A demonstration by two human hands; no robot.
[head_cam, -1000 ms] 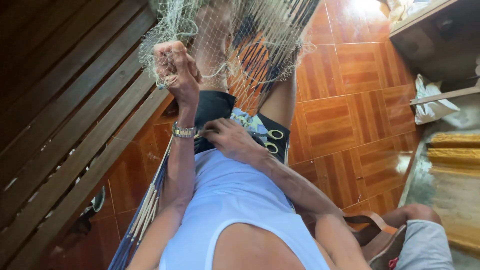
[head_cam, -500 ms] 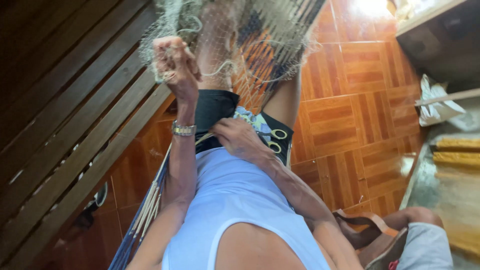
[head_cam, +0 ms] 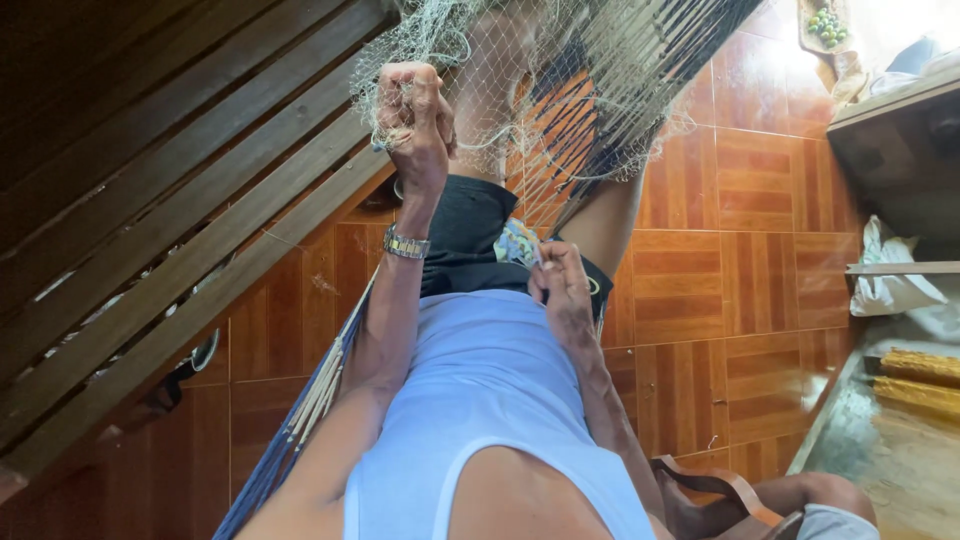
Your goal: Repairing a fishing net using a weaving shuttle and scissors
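Observation:
My left hand (head_cam: 415, 110), with a metal watch on the wrist, is raised and clenched on a pale fishing net (head_cam: 520, 50) that hangs over my legs. My right hand (head_cam: 565, 290) rests on my lap at the edge of black shorts (head_cam: 465, 235) and a patterned cloth (head_cam: 515, 243). Its fingers are curled together over something small that I cannot make out. A scissors handle ring (head_cam: 597, 287) shows just beside it. I wear a light blue sleeveless top (head_cam: 490, 400).
Dark wooden slats (head_cam: 150, 200) run along the left. Orange-brown floor tiles (head_cam: 740, 300) lie below. A blue hammock edge (head_cam: 300, 420) is under my left arm. A table (head_cam: 900, 110), white bags (head_cam: 890, 285) and a brown strap (head_cam: 720, 485) are at the right.
My right hand has slid from beside the scissors onto them, fingers curling. My left hand stays clenched on the net, and the view has shifted slightly.

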